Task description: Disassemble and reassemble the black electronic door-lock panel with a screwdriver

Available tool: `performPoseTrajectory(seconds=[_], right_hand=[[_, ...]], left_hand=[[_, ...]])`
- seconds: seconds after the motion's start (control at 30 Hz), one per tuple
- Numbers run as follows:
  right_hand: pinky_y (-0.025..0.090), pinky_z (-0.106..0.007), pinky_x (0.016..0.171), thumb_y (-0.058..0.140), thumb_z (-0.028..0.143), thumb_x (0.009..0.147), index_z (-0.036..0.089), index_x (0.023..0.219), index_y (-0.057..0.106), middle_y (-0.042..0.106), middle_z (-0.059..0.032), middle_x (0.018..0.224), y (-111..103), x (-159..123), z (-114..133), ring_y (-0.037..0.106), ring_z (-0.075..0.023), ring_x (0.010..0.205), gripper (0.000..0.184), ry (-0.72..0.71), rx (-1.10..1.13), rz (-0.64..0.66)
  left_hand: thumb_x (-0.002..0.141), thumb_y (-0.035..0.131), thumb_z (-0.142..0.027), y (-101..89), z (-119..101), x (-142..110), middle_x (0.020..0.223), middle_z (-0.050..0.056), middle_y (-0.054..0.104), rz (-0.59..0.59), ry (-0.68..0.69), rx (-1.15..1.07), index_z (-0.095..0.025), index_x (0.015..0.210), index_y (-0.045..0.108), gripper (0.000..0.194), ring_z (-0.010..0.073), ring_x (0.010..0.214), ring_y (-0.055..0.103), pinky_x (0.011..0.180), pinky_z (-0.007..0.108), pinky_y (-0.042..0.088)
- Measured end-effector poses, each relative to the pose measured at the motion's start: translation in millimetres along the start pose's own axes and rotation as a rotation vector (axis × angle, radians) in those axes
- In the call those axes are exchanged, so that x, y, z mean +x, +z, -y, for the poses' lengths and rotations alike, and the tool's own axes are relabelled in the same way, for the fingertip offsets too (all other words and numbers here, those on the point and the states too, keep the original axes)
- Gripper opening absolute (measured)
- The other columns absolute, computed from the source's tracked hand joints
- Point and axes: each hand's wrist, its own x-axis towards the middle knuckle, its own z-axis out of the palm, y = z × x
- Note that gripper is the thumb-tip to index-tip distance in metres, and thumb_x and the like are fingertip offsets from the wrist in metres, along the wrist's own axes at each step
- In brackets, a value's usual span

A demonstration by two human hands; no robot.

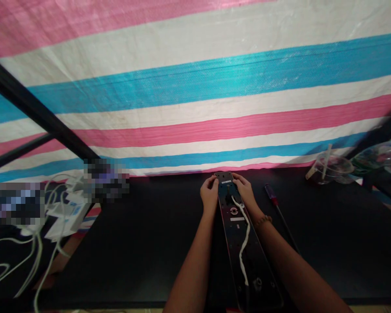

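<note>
The left hand [210, 194] and the right hand [245, 191] are holding opposite edges of a long device panel [235, 237] at its far end, over the tabletop [143, 243]. A screwdriver [271, 194] is lying to the right.

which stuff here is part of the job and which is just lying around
Part of the job:
long dark panel, its far end held between the left hand and right hand
white cable running along it
screwdriver, probably; in neither hand

Apparently just lying about:
clear cup with a straw, right
pale cords, left
white papers by the cords
</note>
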Motion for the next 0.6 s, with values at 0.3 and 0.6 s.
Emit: performPoseTrajectory(seconds=[0.3,0.6], right_hand=[[0.051,-0.035,0.080,0.065,0.040,0.070,0.019,0.093,0.074,0.076,-0.0063,0.093,-0.6,0.1,0.4,0.066,-0.0238,0.089,0.033,-0.047,-0.005,-0.003],[0.051,-0.034,0.080,0.067,0.054,0.073,0.018,0.091,0.074,0.075,-0.0053,0.087,-2.2,-2.8,2.4,0.068,-0.0240,0.086,0.041,-0.020,0.041,0.067]], left_hand=[[0.071,0.079,-0.029,3.3,-6.9,-2.4,0.107,0.012,0.072,-0.007,-0.075,-0.144,-0.017,0.100,0.065,0.035,0.0247,0.103,0.068,0.094,0.039,0.051],[0.075,0.074,-0.045,2.7,-9.2,-6.3,0.098,0.009,0.074,0.097,-0.099,-0.143,-0.018,0.112,0.062,0.047,0.0215,0.084,0.070,0.072,0.031,0.053]])
